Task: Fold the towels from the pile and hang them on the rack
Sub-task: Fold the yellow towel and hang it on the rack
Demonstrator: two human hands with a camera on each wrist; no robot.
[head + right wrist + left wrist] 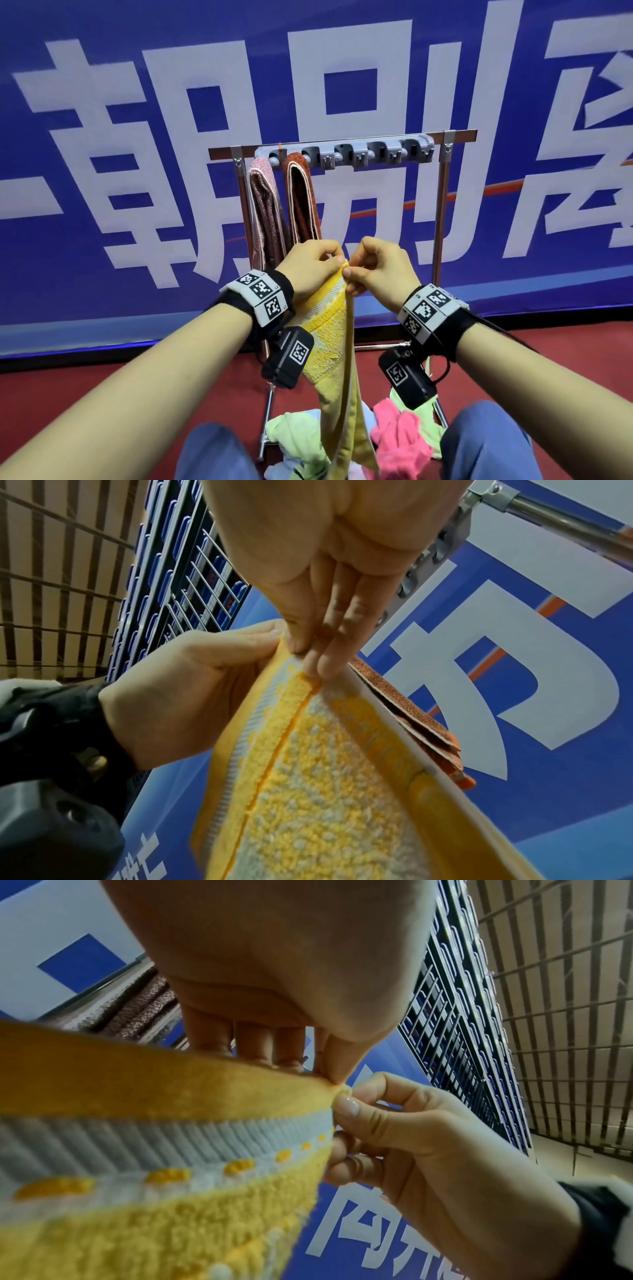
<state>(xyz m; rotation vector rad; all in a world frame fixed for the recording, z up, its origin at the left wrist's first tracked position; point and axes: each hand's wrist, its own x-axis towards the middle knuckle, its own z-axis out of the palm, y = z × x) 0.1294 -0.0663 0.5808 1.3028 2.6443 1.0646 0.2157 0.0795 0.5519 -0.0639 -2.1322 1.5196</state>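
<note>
Overhead-pinched, yellow towel lengthwise downward.

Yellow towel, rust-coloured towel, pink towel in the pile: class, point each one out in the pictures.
yellow towel (pixel 330 337): head view, on the hanging fold below the hands.
rust-coloured towel (pixel 301 202): head view, on its draped middle.
pink towel (pixel 399 433): head view, on its crumpled top.

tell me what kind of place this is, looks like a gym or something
Probably a sports hall or arena rather than a home: a large blue banner with big white characters runs behind the towel rack, the floor is red court-style surfacing, and rows of blue seats show behind a wire fence.
</note>
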